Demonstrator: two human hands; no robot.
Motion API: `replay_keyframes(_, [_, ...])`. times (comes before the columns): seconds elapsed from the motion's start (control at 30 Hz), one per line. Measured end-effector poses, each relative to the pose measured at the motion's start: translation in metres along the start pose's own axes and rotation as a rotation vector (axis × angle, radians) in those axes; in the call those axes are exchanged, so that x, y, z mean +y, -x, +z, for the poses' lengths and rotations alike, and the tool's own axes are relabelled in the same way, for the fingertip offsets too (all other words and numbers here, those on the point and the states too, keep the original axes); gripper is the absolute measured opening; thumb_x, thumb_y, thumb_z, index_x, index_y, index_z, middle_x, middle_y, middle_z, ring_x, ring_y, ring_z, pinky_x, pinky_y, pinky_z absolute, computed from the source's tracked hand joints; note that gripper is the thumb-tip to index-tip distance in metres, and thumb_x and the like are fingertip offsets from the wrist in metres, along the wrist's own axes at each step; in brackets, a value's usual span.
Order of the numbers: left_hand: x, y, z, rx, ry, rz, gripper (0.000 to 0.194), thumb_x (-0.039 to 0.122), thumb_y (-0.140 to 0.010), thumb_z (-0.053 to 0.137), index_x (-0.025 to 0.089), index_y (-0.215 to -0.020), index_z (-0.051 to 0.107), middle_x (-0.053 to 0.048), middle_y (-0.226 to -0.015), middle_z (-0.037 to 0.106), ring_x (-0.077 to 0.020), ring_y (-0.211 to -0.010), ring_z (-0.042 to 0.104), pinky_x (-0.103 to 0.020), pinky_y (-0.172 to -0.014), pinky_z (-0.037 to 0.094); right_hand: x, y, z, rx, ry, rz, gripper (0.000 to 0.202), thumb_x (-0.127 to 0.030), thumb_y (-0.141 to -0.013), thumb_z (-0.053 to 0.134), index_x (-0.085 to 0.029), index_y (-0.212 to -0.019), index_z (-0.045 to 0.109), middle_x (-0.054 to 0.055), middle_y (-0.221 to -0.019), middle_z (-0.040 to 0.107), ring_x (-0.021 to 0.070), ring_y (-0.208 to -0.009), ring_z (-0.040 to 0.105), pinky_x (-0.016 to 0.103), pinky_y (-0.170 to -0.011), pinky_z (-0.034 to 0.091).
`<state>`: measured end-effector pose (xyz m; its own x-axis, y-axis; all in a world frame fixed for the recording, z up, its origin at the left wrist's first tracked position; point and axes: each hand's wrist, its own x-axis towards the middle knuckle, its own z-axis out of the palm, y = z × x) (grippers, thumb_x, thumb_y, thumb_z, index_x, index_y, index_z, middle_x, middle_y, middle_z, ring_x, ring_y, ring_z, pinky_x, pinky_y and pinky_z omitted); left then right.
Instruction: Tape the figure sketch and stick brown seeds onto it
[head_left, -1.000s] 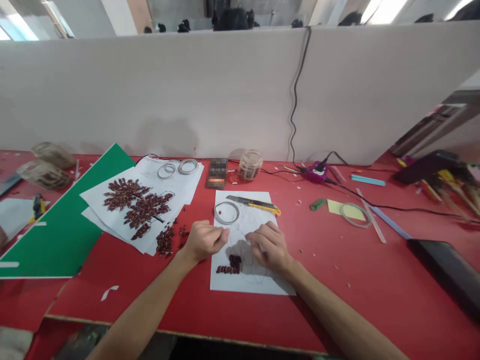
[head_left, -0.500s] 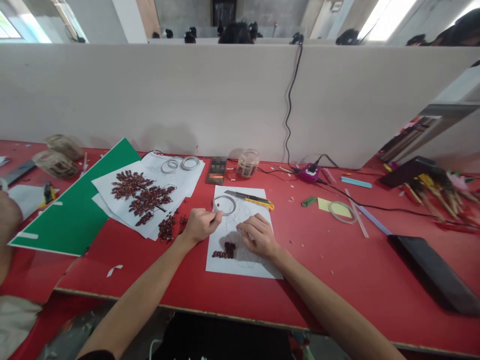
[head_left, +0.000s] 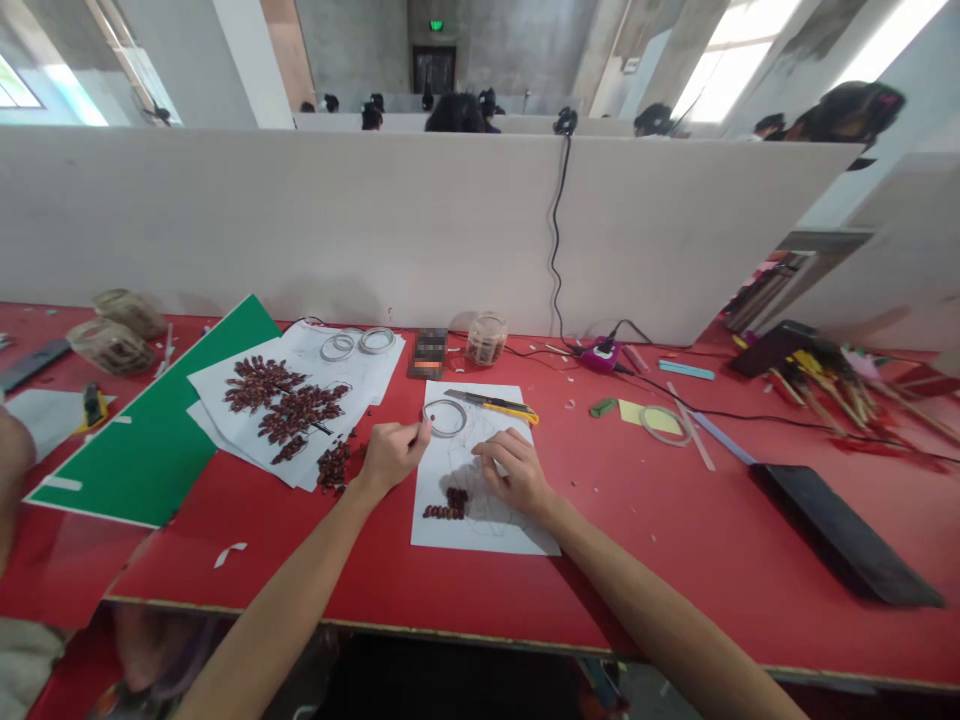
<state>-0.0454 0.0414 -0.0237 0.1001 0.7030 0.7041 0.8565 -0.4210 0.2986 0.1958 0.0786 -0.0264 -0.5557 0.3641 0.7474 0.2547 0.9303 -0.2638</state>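
My left hand [head_left: 394,456] is closed near the left edge of a white sheet [head_left: 480,535], thumb and forefinger pressed together; what they pinch, if anything, is too small to make out. On that sheet, my right hand [head_left: 516,470] rests with its fingers loosely bent and apart, holding nothing I can see. Faint pencil lines run beneath it. Short rows of dark red-brown seed-like pieces [head_left: 448,508] lie left of it. Above the hands are a coil of pale wire [head_left: 448,418] and a yellow utility knife [head_left: 499,403]. Loose brown pieces [head_left: 334,465] form a pile beside my left wrist.
Left are papers bearing a brown tree-like design [head_left: 300,405] and a green board [head_left: 161,440]. A phone [head_left: 429,352] and a clear jar [head_left: 486,340] stand near the white partition [head_left: 337,220]. On the right lie a purple power adapter [head_left: 601,354] and a dark case [head_left: 844,535].
The camera view has tilted up and turned slightly right. My left hand has moved slightly left and closer to me; my right hand stays about where it was on the sheet.
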Motion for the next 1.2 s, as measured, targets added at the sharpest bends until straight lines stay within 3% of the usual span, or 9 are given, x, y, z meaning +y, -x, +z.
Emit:
replay_keyframes(0.57, [0.001,-0.008,-0.011,-0.014,-0.071,-0.035,0.056,0.033,-0.105,0.039,0.019,-0.051,0.044,0.001,-0.044,0.045,-0.0114,-0.043,0.041,-0.030,-0.053,0.026,0.000,0.001,-0.002,0.011,-0.014,0.055,0.021,-0.009,-0.090,0.048,-0.019,-0.099,0.064,0.004,-0.078,0.063,0.0173,-0.068,0.056,0.033,-0.066,0.044])
replay_keyframes(0.7, [-0.027,-0.018,-0.034,0.014,-0.152,-0.151,0.048,0.036,-0.104,0.044,0.020,-0.061,0.053,0.000,-0.052,0.052,-0.0138,-0.052,0.050,-0.028,-0.058,0.033,0.001,0.004,-0.004,0.013,-0.079,0.102,0.022,-0.009,-0.091,0.047,-0.020,-0.101,0.065,0.004,-0.077,0.062,0.0176,-0.070,0.057,0.033,-0.067,0.046])
replay_keyframes(0.83, [-0.077,-0.025,-0.071,0.091,-0.220,-0.302,0.028,0.029,-0.103,0.040,0.017,-0.105,0.065,-0.008,-0.086,0.071,-0.0208,-0.073,0.063,-0.031,-0.072,0.044,0.001,0.004,-0.005,0.013,-0.106,0.130,0.021,-0.009,-0.092,0.048,-0.020,-0.100,0.064,0.004,-0.079,0.063,0.0175,-0.071,0.056,0.033,-0.068,0.046])
replay_keyframes(0.87, [-0.089,-0.024,-0.077,0.079,-0.222,-0.318,0.028,0.028,-0.100,0.041,0.017,-0.109,0.065,-0.010,-0.097,0.072,-0.0223,-0.082,0.066,-0.032,-0.078,0.047,0.000,0.004,-0.005,0.010,-0.109,0.129,0.021,-0.009,-0.093,0.048,-0.020,-0.100,0.064,0.004,-0.079,0.063,0.0173,-0.071,0.056,0.032,-0.068,0.046])
replay_keyframes(0.97, [-0.108,-0.017,-0.083,-0.137,-0.161,-0.310,0.027,0.026,-0.094,0.045,0.018,-0.102,0.070,-0.011,-0.107,0.073,-0.0258,-0.098,0.067,-0.036,-0.091,0.049,-0.001,0.003,-0.005,-0.019,-0.115,0.127,0.020,-0.010,-0.093,0.049,-0.019,-0.100,0.065,0.003,-0.079,0.064,0.0167,-0.070,0.055,0.032,-0.068,0.047])
replay_keyframes(1.07, [-0.103,-0.010,-0.069,-0.350,-0.118,-0.294,0.026,0.023,-0.090,0.050,0.019,-0.101,0.074,-0.010,-0.104,0.075,-0.0256,-0.093,0.069,-0.036,-0.089,0.051,0.000,0.002,-0.004,-0.100,-0.109,0.175,0.022,-0.011,-0.095,0.047,-0.020,-0.103,0.066,0.004,-0.083,0.065,0.0168,-0.073,0.059,0.031,-0.070,0.049])
replay_keyframes(1.2, [-0.086,-0.008,-0.048,-0.408,-0.127,-0.279,0.028,0.019,-0.089,0.052,0.019,-0.104,0.075,-0.011,-0.107,0.073,-0.0268,-0.098,0.068,-0.036,-0.091,0.051,0.001,0.000,-0.002,-0.242,-0.067,0.239,0.025,-0.012,-0.098,0.047,-0.021,-0.115,0.062,0.009,-0.105,0.065,0.0205,-0.095,0.063,0.035,-0.082,0.054])
